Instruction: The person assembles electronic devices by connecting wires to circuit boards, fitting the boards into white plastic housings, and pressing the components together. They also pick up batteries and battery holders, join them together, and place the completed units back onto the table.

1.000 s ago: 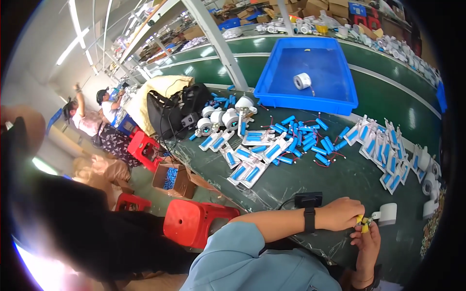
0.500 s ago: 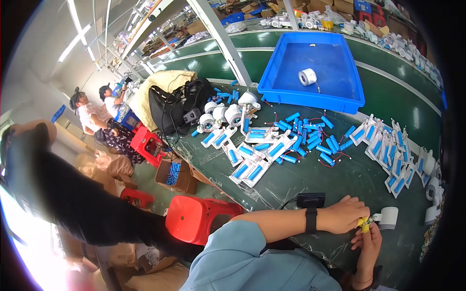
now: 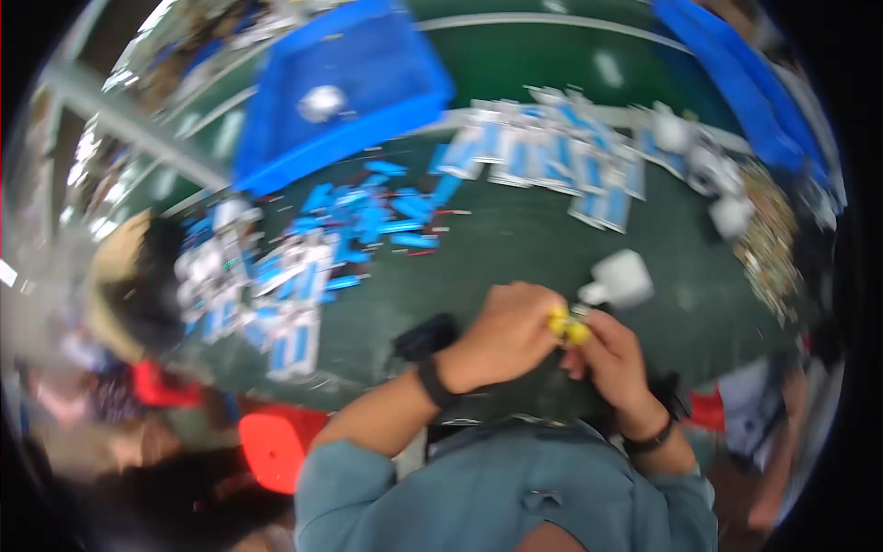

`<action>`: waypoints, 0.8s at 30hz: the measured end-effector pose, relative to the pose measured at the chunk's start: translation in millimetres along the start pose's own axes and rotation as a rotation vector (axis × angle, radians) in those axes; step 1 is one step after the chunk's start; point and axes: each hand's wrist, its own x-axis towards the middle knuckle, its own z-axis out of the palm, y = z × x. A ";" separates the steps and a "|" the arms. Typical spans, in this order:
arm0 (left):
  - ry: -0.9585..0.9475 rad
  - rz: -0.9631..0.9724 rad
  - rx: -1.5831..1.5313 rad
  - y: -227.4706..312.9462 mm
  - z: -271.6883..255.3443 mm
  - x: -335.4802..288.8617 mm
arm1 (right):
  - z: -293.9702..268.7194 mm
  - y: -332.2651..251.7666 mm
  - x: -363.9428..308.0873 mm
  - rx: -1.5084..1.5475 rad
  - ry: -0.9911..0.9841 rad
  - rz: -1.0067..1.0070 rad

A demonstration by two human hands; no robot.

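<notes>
My left hand and my right hand meet low over the green bench, fingers closed in a pinch. Yellow coverings show at the fingertips where they come together. Between them is the small, blurred end part of a white cylindrical housing, whose wide body lies just beyond the right fingers. Exactly what each fingertip grips is hidden. Left of my hands sits a dark box-shaped device, close to the left wrist.
Blue cylindrical cells with red leads lie in a loose heap. White plates with blue cells form a left group and a far group. A blue tray stands at the back. Metal pieces are heaped right; a red stool stands lower left.
My view has swung right, so the bench and both hands appear further left, with blur. The hands stay together at the white housing's end. More of my right forearm shows.
</notes>
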 end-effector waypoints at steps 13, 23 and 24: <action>-0.122 -0.015 0.006 10.5 2.7 4.8 | -5.8 6.1 -7.8 -0.011 0.030 -0.025; -0.123 0.078 0.113 9.9 3.9 5.3 | -2.5 2.8 -7.9 -0.151 0.040 -0.035; -0.126 0.077 0.110 10.3 4.2 4.7 | -1.2 2.4 -8.8 -0.150 0.042 -0.031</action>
